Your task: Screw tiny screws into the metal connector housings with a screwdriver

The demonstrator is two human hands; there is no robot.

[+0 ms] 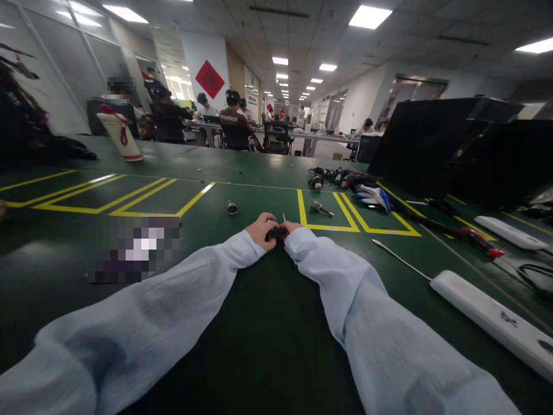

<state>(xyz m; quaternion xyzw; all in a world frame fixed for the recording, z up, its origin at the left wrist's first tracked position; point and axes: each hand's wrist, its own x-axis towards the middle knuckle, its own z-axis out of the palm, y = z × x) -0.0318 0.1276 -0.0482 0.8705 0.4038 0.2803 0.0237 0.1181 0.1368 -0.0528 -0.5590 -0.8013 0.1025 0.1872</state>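
Both hands meet over the green tabletop [276, 323], their forearms in light blue sleeves. My left hand [260, 229] curls its fingers around a small dark part [272, 234], whose exact kind I cannot make out. My right hand [294, 227] is closed against the same dark part from the other side. A thin pale tip rises beside the right fingers. Left of the hands stands a short metal cylinder [232, 207]. To their right, a metal part with a shaft [322, 208] lies inside a yellow taped box.
Several dark tools [339, 177] and a blue-white glove [375, 197] lie at the back right. A red-black handle [481, 242] and white power strip [492, 323] are on the right. A paper cup [121, 136] stands back left; a blurred-out item [138, 248] lies left. People sit beyond.
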